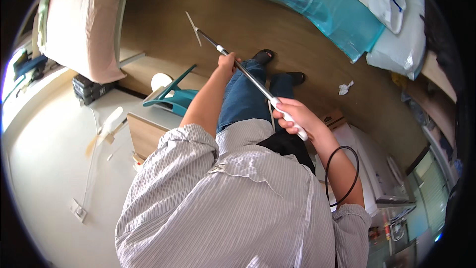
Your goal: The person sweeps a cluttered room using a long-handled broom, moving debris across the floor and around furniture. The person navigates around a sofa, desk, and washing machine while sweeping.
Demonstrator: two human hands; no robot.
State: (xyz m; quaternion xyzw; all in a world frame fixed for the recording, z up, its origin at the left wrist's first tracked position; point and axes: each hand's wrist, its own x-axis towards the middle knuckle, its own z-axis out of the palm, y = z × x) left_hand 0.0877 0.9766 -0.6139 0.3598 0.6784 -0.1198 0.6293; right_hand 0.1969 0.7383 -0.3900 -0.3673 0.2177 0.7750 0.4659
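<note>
A long-handled tool with a metal pole and a white grip slants across in front of me. My left hand is closed around the pole's middle, just behind a white collar. Around the white grip at the near end, my right hand is closed. At the far end a thin, flat, pale head is seen nearly edge-on, over the brown floor; whether it touches the floor I cannot tell. A crumpled white tissue lies on the floor to the right of my sandalled feet.
A bed or couch with a pale cover stands at upper left. Translucent teal plastic sheeting covers something at upper right. A teal plastic chair and a wooden cabinet are at my left. White boxes stand at my right.
</note>
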